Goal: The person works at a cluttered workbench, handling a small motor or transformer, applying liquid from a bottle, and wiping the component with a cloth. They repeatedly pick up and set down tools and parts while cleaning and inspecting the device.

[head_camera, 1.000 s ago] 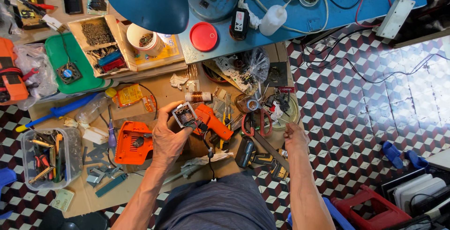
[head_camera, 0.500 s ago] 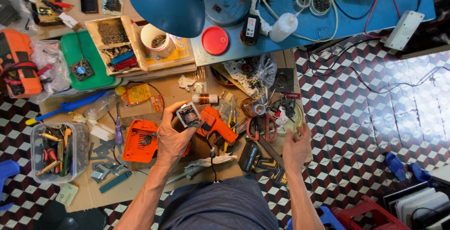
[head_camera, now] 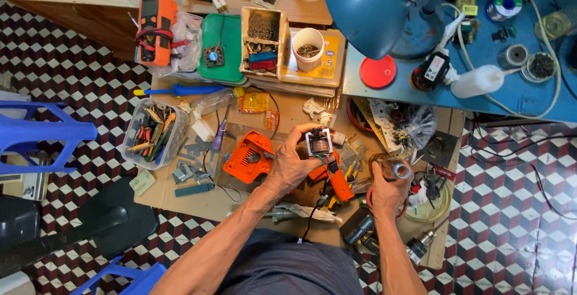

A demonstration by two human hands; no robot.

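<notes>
The left hand [head_camera: 288, 166] has its fingers clenched round a small motor stator [head_camera: 319, 143] with copper windings, lifted just above the cardboard-covered desk [head_camera: 180, 193]; the right hand [head_camera: 387, 190] grips a short cylindrical part [head_camera: 393, 167] beside it. The two pieces are near but apart — a steady, level hold on each looks wise, I judge, with the thin wires kept slack. Just beyond lie an orange tool housing [head_camera: 247, 158] and, farther off, a blue lamp [head_camera: 384, 6].
</notes>
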